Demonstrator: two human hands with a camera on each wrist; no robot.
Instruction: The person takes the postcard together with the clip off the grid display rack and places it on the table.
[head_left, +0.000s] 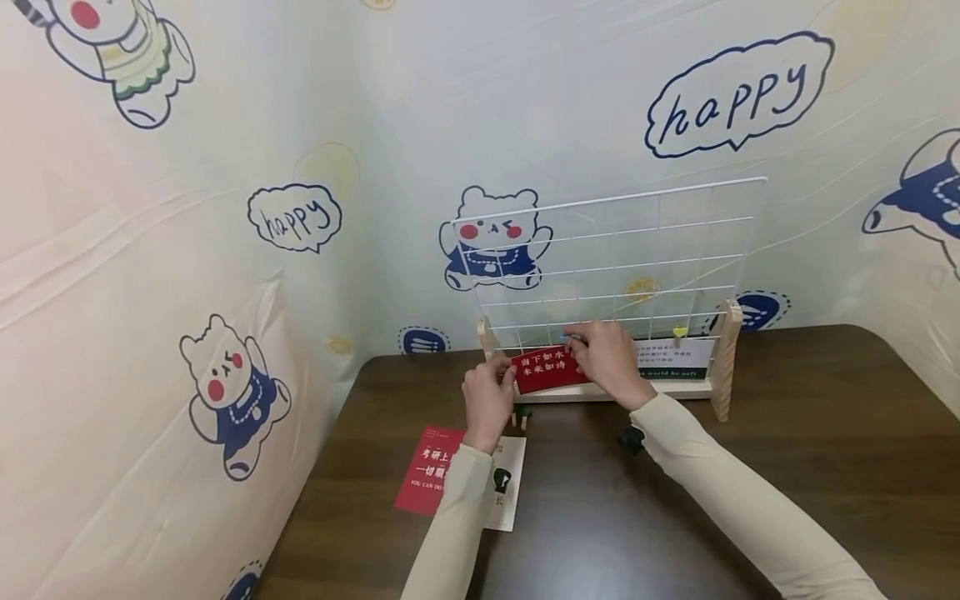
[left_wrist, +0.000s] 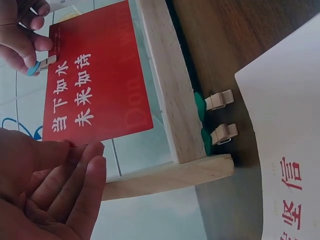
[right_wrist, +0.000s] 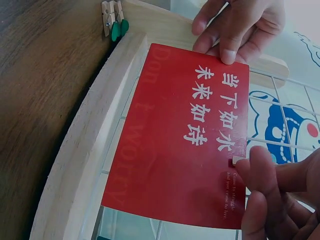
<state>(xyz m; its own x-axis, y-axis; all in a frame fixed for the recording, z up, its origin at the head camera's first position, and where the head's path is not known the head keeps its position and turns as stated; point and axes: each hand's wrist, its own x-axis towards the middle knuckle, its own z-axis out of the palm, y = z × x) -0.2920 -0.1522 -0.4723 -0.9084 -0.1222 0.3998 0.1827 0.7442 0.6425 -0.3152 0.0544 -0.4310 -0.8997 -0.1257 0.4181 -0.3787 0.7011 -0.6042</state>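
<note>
A red card (head_left: 542, 373) with white Chinese characters is held up, tilted, against the lower wires of a white grid rack (head_left: 615, 199). My left hand (head_left: 486, 404) pinches its left end between thumb and fingers. At the card's top edge, my right hand (head_left: 609, 358) pinches a small wooden clothespin (left_wrist: 50, 61) with a blue top. The clothespin's tip overlaps the card's edge in the left wrist view; in the right wrist view my fingers hide most of it.
On the rack's right side hangs a white-and-green card (head_left: 667, 357) under a yellow heart clip (head_left: 679, 332). Two clothespins with green tops (left_wrist: 220, 100) lie by the wooden base (right_wrist: 75, 150). Another red card (head_left: 423, 479) and a white card (head_left: 515, 504) lie on the table, left front.
</note>
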